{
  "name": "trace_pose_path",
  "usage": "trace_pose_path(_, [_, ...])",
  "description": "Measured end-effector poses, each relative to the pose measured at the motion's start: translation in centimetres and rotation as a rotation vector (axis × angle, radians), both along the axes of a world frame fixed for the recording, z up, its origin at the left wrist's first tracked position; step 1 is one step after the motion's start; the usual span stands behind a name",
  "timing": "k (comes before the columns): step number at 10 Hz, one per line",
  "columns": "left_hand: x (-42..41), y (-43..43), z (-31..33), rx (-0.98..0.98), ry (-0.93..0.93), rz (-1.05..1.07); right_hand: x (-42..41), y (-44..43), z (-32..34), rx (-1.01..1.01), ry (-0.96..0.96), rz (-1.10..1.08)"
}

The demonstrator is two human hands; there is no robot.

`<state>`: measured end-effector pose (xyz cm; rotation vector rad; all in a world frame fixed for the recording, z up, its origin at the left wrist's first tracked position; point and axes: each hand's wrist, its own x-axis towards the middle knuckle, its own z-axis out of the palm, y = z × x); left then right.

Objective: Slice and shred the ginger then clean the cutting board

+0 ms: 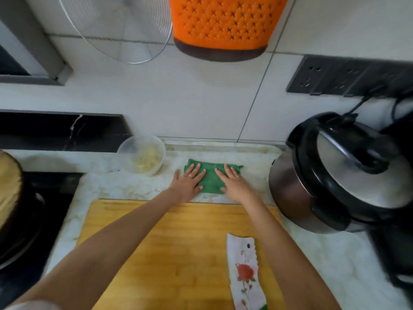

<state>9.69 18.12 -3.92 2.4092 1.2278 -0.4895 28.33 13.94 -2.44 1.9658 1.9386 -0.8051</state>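
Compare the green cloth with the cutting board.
The cloth is green, soft and folded; the board is yellow wood and rigid. The cloth is much smaller than the board. The left hand and right hand press flat on the cloth, while the board carries a knife. Both lie flat on the counter.

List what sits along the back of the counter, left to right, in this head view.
Black stovetop → clear bowl holding pale shreds → green cloth → pressure cooker.
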Motion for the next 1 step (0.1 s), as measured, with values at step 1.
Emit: trace_pose_path(1, [-0.88, 0.47, 5.24, 0.006, -0.172, -0.078, 0.78, 0.84, 5.19, 0.015, 0.042, 0.02])
